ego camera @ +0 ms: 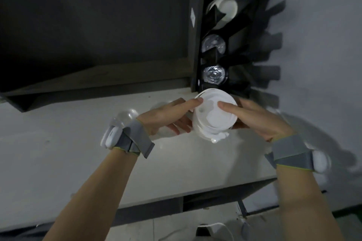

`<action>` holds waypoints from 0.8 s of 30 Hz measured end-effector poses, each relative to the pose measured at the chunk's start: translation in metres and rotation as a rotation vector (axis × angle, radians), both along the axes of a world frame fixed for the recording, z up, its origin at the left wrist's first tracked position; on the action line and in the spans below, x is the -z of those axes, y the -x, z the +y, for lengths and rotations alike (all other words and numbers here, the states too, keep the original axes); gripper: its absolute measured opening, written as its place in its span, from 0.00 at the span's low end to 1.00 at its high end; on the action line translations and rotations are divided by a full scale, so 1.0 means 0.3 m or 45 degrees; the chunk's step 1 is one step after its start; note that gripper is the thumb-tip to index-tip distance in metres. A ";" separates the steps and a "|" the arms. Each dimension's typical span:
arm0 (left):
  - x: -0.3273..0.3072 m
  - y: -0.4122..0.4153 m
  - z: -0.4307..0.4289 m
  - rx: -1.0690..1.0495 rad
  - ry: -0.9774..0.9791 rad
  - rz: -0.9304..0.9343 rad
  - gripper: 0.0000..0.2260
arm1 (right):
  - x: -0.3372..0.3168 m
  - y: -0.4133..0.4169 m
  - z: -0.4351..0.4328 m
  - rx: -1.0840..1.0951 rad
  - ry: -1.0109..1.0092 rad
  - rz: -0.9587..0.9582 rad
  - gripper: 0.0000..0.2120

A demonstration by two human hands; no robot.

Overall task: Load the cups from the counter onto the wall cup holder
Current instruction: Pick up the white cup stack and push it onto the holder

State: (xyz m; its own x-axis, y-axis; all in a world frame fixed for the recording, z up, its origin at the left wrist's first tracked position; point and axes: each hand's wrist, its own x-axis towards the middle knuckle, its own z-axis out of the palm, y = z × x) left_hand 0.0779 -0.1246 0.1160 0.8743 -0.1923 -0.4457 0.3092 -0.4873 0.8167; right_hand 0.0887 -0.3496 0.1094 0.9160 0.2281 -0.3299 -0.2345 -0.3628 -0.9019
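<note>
I hold a stack of white lids or cups (213,116) between both hands just above the white counter (58,152). My left hand (168,117) grips its left side with the thumb on the top rim. My right hand (254,117) grips the right side, thumb pressed on the top. The black wall cup holder (244,31) rises right behind the stack. Its slots hold a white paper cup (225,9) at the top and two clear plastic cups (213,45) (214,75) below it.
Clear plastic cups (128,116) lie on the counter behind my left wrist, partly hidden. A dark panel (98,25) fills the wall left of the holder. The counter's front edge runs below my forearms, with floor and a white cable (215,227) beneath.
</note>
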 end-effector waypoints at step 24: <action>0.225 -0.201 -0.234 0.026 0.184 -0.043 0.25 | 0.222 -0.173 -0.227 0.215 -0.112 -0.087 0.16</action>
